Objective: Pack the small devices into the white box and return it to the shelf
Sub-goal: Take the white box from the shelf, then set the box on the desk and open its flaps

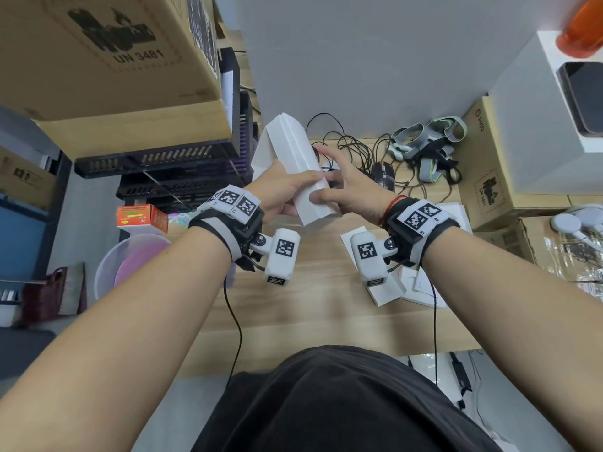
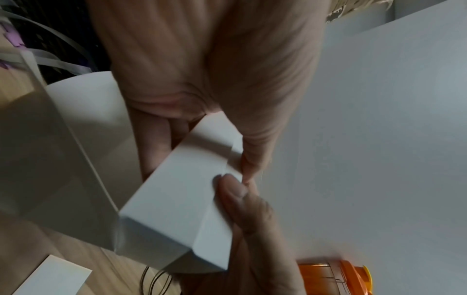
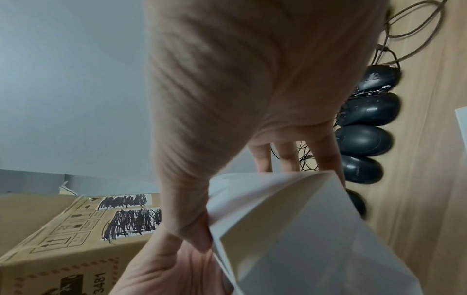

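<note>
A white cardboard box (image 1: 293, 151) is held tilted above the wooden desk (image 1: 310, 305) by both hands. My left hand (image 1: 280, 190) grips its left side, thumb on the top face. My right hand (image 1: 346, 187) pinches the right side, with its thumb (image 2: 232, 189) pressed on the box (image 2: 177, 199) and straight fingers (image 3: 262, 157) behind it. In the right wrist view the box (image 3: 316, 229) shows an open end, and I see no device in the part that shows. Several black computer mice (image 3: 364, 139) lie in a row on the desk beyond my right hand, partly hidden in the head view (image 1: 383, 174).
Tangled cables (image 1: 352, 141) and grey straps (image 1: 424, 141) lie at the back of the desk. Cardboard boxes (image 1: 489, 184) and a white carton (image 1: 538, 132) stand right. White cards (image 1: 417, 288) lie under my right wrist. A shelf with a big cardboard box (image 1: 98, 53) and black crates (image 1: 163, 164) is left.
</note>
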